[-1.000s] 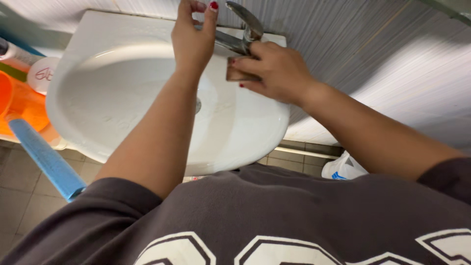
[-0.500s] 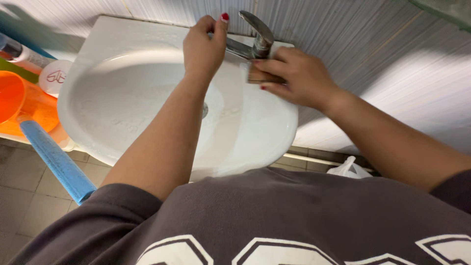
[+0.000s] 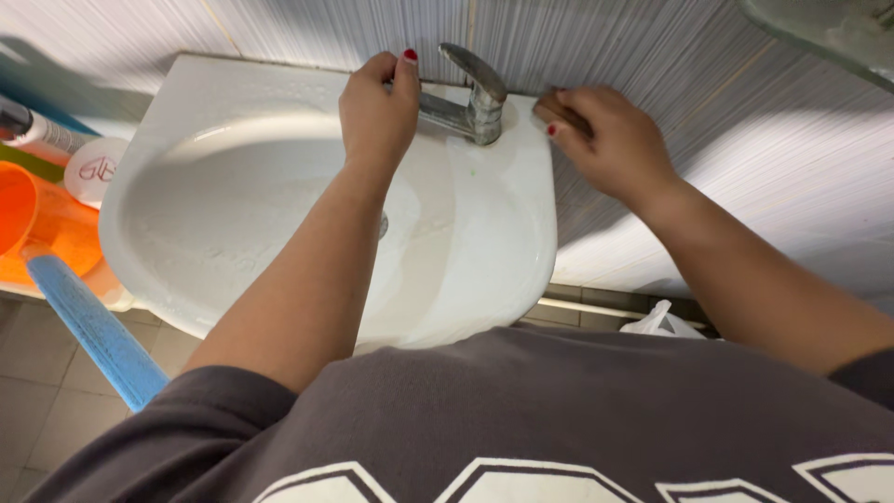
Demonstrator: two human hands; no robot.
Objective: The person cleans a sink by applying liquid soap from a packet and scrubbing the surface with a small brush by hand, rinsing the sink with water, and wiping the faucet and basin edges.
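A white washbasin (image 3: 233, 214) is fixed to a grey ribbed wall, with a chrome lever tap (image 3: 470, 93) at its back rim. My left hand (image 3: 377, 112) rests over the tap's spout, fingers curled around it. My right hand (image 3: 610, 140) presses a small brown scrub pad (image 3: 551, 104) against the back right corner of the basin rim, beside the tap's base. Most of the pad is hidden under my fingers.
An orange plastic tub (image 3: 42, 233) and a white round lid (image 3: 98, 169) sit left of the basin. A blue foam-covered handle (image 3: 88, 326) leans below them. A white plastic bag (image 3: 661, 321) lies on the tiled floor under the basin's right side.
My right hand has slid the brown pad from in front of the tap to the basin's back right corner. My left hand stays on the spout.
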